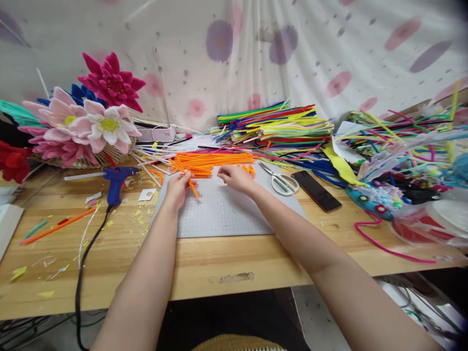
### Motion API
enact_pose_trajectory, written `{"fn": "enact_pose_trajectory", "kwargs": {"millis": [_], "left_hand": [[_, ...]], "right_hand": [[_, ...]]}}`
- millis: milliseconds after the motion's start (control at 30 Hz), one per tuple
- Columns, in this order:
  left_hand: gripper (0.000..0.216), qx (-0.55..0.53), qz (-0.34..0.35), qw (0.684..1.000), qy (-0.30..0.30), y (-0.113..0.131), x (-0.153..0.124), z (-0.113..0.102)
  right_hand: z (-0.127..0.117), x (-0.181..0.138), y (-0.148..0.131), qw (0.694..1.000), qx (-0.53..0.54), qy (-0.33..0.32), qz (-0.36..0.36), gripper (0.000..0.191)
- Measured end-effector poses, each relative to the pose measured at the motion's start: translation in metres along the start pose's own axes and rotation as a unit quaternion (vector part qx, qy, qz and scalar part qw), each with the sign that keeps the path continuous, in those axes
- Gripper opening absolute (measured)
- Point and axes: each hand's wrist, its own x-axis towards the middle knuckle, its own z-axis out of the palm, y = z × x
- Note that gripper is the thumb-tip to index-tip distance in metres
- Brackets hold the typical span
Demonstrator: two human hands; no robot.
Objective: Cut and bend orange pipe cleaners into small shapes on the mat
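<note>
Over the grey cutting mat (223, 217), my left hand (176, 191) has its fingers closed on an orange pipe cleaner (192, 186), whose lower end points down toward the mat. My right hand (234, 177) hovers a little to the right, fingers curled together; whatever is between its fingertips, if anything, is too small to make out. Just beyond both hands lies a pile of orange pipe cleaners (223, 158). Beside my right wrist are a few short bent orange pieces (250, 170).
Scissors (283, 184) and a black phone (317, 190) lie to the right. On the left are a blue glue gun (115, 184) with its cord, scraps, and fuzzy flowers (109, 124). Bundles of coloured pipe cleaners (278, 124) stand at the back; a plastic-wrapped tub (420, 222) sits far right.
</note>
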Motion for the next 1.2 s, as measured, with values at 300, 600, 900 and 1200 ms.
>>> {"fn": "enact_pose_trajectory", "kwargs": {"millis": [300, 600, 900, 1200], "left_hand": [[0.012, -0.013, 0.026, 0.998, 0.050, -0.002, 0.001, 0.002], [0.014, -0.099, 0.043, 0.987, 0.117, 0.000, 0.007, 0.001], [0.014, -0.090, 0.035, 0.987, 0.125, 0.002, 0.005, 0.003], [0.018, 0.207, 0.115, 0.956, 0.171, 0.000, 0.005, -0.007]], "right_hand": [[0.001, 0.072, -0.008, 0.990, -0.140, -0.014, 0.012, 0.024], [0.020, 0.095, -0.006, 0.954, -0.297, -0.017, -0.044, 0.030], [0.000, 0.102, -0.001, 0.958, -0.282, 0.021, -0.050, 0.027], [-0.021, 0.097, 0.004, 0.960, -0.261, 0.054, -0.080, 0.029]]}}
